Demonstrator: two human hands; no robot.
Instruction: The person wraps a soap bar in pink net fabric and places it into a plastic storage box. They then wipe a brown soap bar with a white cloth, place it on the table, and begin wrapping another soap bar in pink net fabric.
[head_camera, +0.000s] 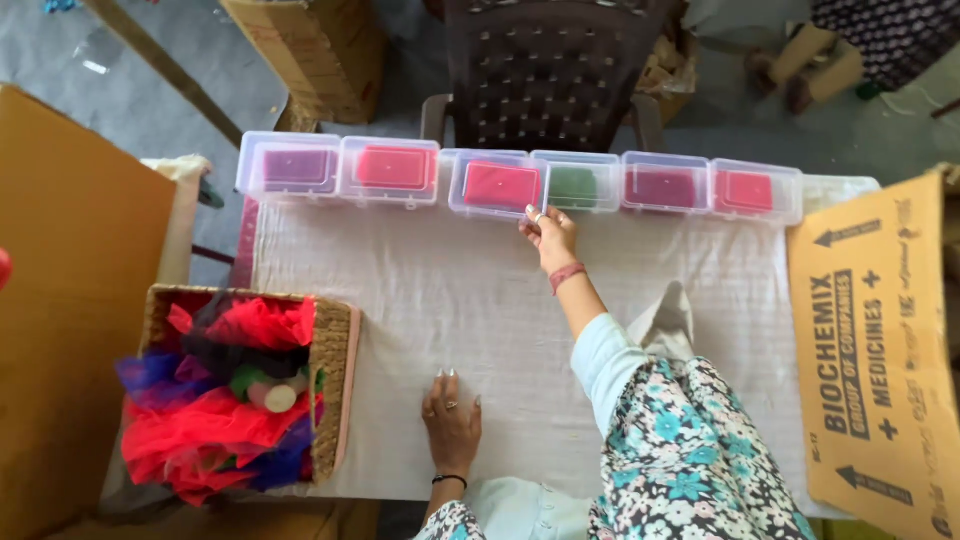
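right hand (549, 232): stretched to the far edge of the table, fingertips on the near edge of the third box (497, 186) from the left, about where it meets the green-filled box (575, 187). Fingers loosely curled, touching rather than clamping; can't tell if it has any real hold.
left hand (452, 420): flat on the white cloth (420, 300) near the front edge, palm down, fingers spread, holding nothing.
boxes: six clear plastic boxes with lids, in one row along the far edge, side by side and touching. Fill colours left to right: purple, pink-red, pink-red, green, purple, pink-red.
basket (335, 385): woven, on the left end of the table, just left of the left hand. Stuffed with red, blue and dark netting (215, 420); a pale roll end shows in the middle.
cardboard sheet (875, 350): flat, printed, lying off the right end of the table.
chair (545, 75): dark plastic, behind the row of boxes.
carton (310, 50): brown, on the floor at the back left.
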